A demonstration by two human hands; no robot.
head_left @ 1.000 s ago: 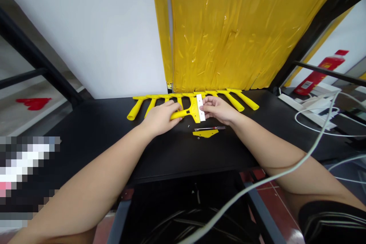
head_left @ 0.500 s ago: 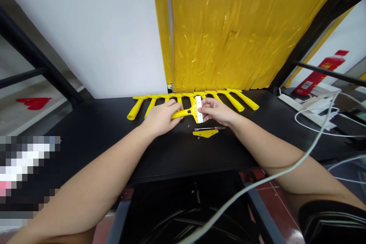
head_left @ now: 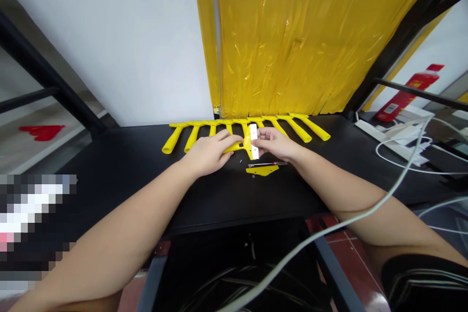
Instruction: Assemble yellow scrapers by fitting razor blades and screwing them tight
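A yellow scraper handle [head_left: 247, 143] lies level above the table, its wide head to the right, with my left hand [head_left: 210, 153] wrapped round its grip. My right hand [head_left: 275, 143] pinches a flat whitish blade [head_left: 254, 141] against that head; two small holes show in it. Just below, on the black table, are a thin screwdriver [head_left: 268, 164] and a loose yellow cover plate [head_left: 262, 171]. A tiny nut [head_left: 253, 176] and a small screw-like piece [head_left: 240, 161] rest close by. The fingertips behind the blade are hidden.
Several more yellow scraper handles [head_left: 300, 129] stand in a row along the table's back edge, against the wall and yellow film [head_left: 278, 39]. To the right are a red bottle [head_left: 409, 92] and white cables. One cable [head_left: 325, 234] crosses the foreground over my right forearm.
My left hand has slid slightly forward along the grip toward the head. The blade and scraper head have tilted and dropped a little; both hands keep their hold.
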